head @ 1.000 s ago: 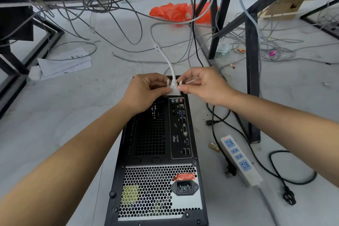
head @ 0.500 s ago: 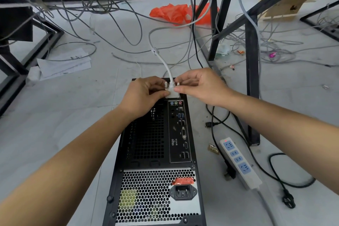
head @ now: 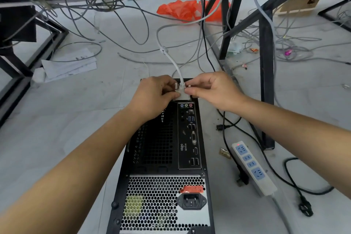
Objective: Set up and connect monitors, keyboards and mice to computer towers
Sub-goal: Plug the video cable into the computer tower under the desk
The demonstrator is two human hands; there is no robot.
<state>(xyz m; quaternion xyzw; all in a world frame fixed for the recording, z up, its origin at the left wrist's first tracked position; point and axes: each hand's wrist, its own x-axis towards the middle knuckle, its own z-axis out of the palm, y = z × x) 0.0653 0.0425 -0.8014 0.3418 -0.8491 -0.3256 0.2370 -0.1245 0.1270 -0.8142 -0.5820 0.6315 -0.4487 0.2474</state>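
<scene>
A black computer tower (head: 163, 159) lies on the floor with its rear panel facing up at me. Its port strip (head: 190, 137) runs down the right side and the power inlet (head: 191, 201) sits low on the panel. Above the far end of the tower, both my hands hold a white monitor-cable connector (head: 183, 95). My left hand (head: 153, 95) pinches its left thumbscrew. My right hand (head: 212, 89) pinches its right side. The white cable (head: 175, 64) rises from the connector and curves away toward the frames.
A white power strip (head: 252, 167) with a red light lies right of the tower, with black cords (head: 296, 182) around it. Black metal desk frames (head: 266, 74) stand ahead and to the left. Loose grey cables, papers (head: 68, 65) and an orange bag (head: 184, 9) litter the floor.
Both hands have lifted the white connector slightly up and away from the top of the port strip; the audio jacks it nearly covered now show fully below it.
</scene>
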